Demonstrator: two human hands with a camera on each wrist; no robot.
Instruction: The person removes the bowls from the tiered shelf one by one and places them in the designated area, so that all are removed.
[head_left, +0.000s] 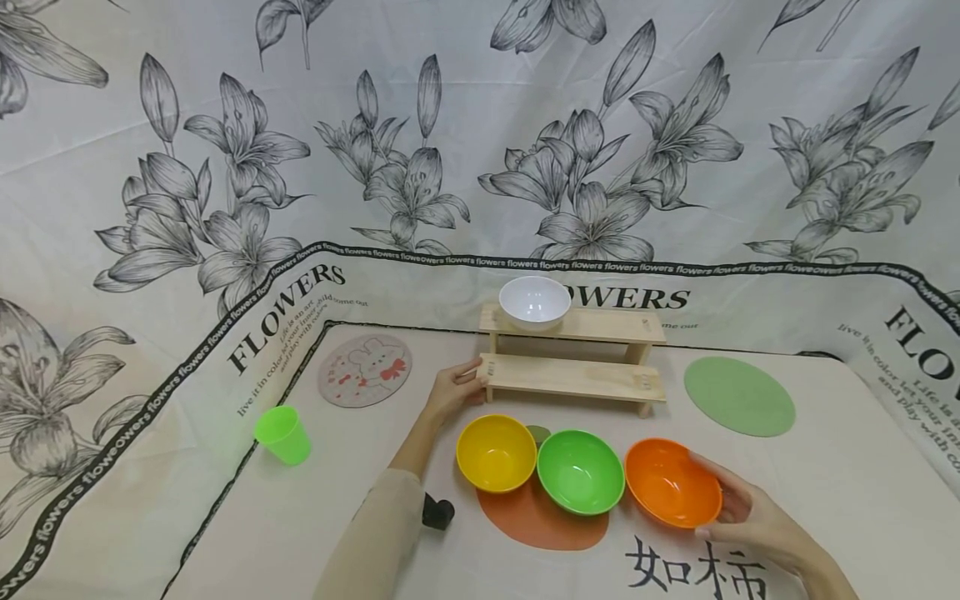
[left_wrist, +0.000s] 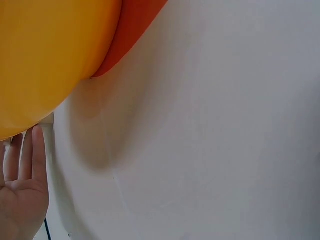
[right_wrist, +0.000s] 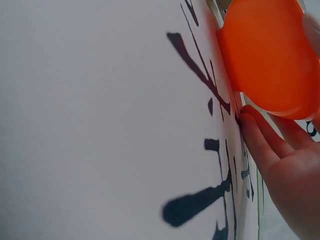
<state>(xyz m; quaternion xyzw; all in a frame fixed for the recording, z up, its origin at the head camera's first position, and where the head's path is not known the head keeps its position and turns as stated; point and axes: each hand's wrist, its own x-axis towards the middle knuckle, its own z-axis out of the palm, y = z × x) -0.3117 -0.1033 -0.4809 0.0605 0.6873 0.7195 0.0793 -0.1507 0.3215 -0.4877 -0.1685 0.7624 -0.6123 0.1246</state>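
Note:
An orange bowl (head_left: 672,483) sits at the right end of a row on the table. My right hand (head_left: 757,517) holds its right side, fingers along the far rim and thumb at the near rim. In the right wrist view, the bowl's orange outside (right_wrist: 270,55) is between the thumb and the fingers. Farther back, my left hand (head_left: 455,393) touches the left end of a two-step wooden shelf (head_left: 570,377), its fingers straight in the left wrist view. A green bowl (head_left: 581,472) and a yellow bowl (head_left: 497,454) stand beside the orange one.
A white bowl (head_left: 535,302) rests on the shelf's upper step. Left of the shelf are a round rabbit-print mat (head_left: 365,371) and a green cup (head_left: 283,435). A green mat (head_left: 738,396) lies to the right. A small black object (head_left: 438,512) is beside the left forearm.

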